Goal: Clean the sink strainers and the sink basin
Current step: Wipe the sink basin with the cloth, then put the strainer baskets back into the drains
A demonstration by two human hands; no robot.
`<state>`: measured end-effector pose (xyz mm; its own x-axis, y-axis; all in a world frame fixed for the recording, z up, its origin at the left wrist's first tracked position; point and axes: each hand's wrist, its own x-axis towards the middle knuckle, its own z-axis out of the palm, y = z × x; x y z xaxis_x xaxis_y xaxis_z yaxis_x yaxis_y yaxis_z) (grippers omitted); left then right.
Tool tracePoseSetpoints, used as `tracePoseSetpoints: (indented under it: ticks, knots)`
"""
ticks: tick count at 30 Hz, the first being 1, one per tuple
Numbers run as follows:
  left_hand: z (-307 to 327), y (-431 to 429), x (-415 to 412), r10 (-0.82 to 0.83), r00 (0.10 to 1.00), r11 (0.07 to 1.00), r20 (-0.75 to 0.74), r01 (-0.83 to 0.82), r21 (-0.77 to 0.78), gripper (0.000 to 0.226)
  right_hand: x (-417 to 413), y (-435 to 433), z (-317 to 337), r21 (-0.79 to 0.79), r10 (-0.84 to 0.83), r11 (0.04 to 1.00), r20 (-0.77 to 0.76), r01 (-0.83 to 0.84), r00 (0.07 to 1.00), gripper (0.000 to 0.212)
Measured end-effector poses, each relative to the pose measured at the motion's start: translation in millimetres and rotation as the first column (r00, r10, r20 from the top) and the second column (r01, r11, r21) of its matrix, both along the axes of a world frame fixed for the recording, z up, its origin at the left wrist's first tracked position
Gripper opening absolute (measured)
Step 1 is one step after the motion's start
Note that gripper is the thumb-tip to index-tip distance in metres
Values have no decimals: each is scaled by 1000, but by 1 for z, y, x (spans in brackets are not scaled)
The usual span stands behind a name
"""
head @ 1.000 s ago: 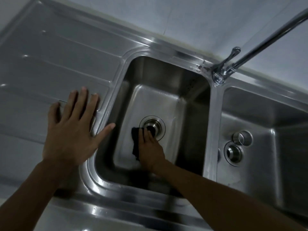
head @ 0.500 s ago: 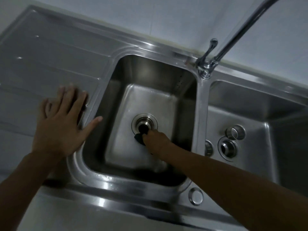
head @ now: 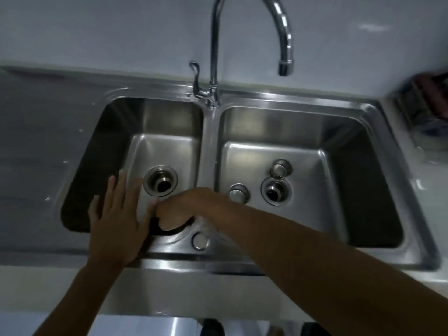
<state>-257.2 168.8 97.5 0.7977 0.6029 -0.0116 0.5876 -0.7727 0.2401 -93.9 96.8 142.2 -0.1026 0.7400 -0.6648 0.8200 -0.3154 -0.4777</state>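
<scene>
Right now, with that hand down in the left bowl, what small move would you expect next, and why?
Probably a wipe of the dark cloth from the front wall of the left basin toward its open drain. The right hand grips the cloth at that near edge, the left hand is open beside it, and the drain sits just beyond, uncovered.

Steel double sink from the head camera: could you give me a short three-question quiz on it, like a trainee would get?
1. True or false: the curved chrome tap is turned toward the right steel basin.
2. How many loose round metal strainers lie in that basin? A one, B two, C four.
3. Fill in: the right hand grips a dark ____.
Key: 1 true; 2 B; 3 cloth.
</scene>
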Motion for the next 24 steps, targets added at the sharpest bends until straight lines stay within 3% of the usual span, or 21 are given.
tracePoseSetpoints:
  ticks: [4,8,11,15,20,24]
  knots:
    - [19,-50,25,90,991,992,104,-81,-92,82,28,-69,39,148,6,989,-25,-2,1000,16]
    - [35,-127,83,-67,988,990,142,83,-112,84,86,-205,61,175,-328,931,16,320,945,20]
    - [43,-208,138,-212,968,970,132,225,-93,86,127,-311,70,286,-591,792,133,540,796,21]
    - [52,-326,194,-417,892,897,175,435,-76,85,164,-449,71,405,-805,593,263,696,533,14]
    - [44,-441,234,-595,792,786,138,609,-105,92,165,-566,49,442,-860,462,436,769,265,28]
    - [30,-488,246,-677,733,728,66,680,-86,94,156,-597,29,426,-858,422,474,800,200,49]
